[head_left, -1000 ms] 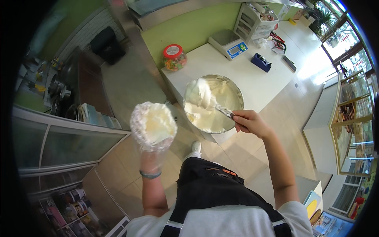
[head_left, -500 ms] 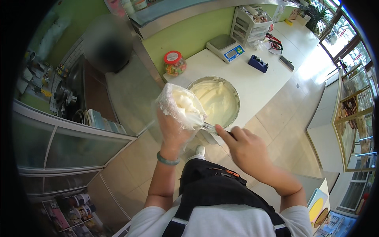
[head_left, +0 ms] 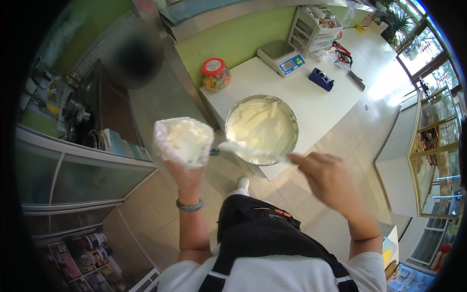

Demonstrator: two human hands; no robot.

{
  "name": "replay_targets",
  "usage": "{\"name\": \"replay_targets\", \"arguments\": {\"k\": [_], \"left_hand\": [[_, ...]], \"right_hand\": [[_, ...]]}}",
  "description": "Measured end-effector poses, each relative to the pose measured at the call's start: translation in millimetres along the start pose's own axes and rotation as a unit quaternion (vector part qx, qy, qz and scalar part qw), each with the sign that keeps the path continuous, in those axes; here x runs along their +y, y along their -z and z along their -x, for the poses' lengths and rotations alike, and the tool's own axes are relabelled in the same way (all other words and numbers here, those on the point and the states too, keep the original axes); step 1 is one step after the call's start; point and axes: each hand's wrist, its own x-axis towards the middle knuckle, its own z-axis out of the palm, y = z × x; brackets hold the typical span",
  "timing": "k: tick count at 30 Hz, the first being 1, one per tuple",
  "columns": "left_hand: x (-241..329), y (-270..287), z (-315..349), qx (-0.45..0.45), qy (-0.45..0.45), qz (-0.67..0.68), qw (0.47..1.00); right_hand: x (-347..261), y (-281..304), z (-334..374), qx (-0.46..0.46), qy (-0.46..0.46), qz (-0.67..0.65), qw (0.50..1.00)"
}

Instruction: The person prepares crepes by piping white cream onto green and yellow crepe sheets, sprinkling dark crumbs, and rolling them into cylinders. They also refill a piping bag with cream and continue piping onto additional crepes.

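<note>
My left hand (head_left: 186,177) is closed around a clear piping bag (head_left: 160,138) held upright, its mouth folded back over the fingers. Pale cream (head_left: 189,136) fills the bag's open top. In my right hand (head_left: 326,181) is the handle of a spatula (head_left: 255,152), smeared by motion. The spatula's cream-coated end points left, between the bag and the bowl. Underneath it, a round metal mixing bowl (head_left: 297,125) stands at the near left corner of the white counter (head_left: 335,104). More cream (head_left: 262,121) lies inside, streaked up the walls.
Behind the bowl are a red-lidded jar of candies (head_left: 215,75), a digital scale (head_left: 282,57), a blue tape dispenser (head_left: 321,79) and a drawer unit (head_left: 314,31). Glass-panelled partitions (head_left: 97,180) stand at left, a display case (head_left: 413,151) at right. A steel worktop (head_left: 165,102) adjoins the counter.
My left hand has moved left and slightly down with the piping bag, away from the bowl. The spatula has come out of the bag, and my right hand has shifted right.
</note>
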Motion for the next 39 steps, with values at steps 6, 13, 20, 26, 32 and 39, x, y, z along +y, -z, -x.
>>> {"name": "replay_targets", "arguments": {"k": [6,13,20,26,32,39], "left_hand": [[-26,33,29,0.001,0.131,0.083,0.988],[-27,55,52,-0.032,0.212,0.098,0.972],[-32,62,45,0.002,0.215,0.085,0.973],[-34,73,52,-0.015,0.235,0.081,0.968],[-56,64,46,-0.087,0.249,0.049,0.963],[-128,-20,81,-0.311,0.260,-0.108,0.908]], "right_hand": [[111,-86,-105,-0.008,-0.035,0.243,0.969],[129,-115,-174,-0.061,0.182,0.188,0.963],[126,-145,-144,-0.203,-0.072,0.027,0.976],[135,-143,-133,-0.302,-0.158,-0.171,0.925],[123,-133,-119,-0.232,-0.155,-0.094,0.956],[121,-140,-111,-0.203,-0.142,-0.052,0.967]]}}
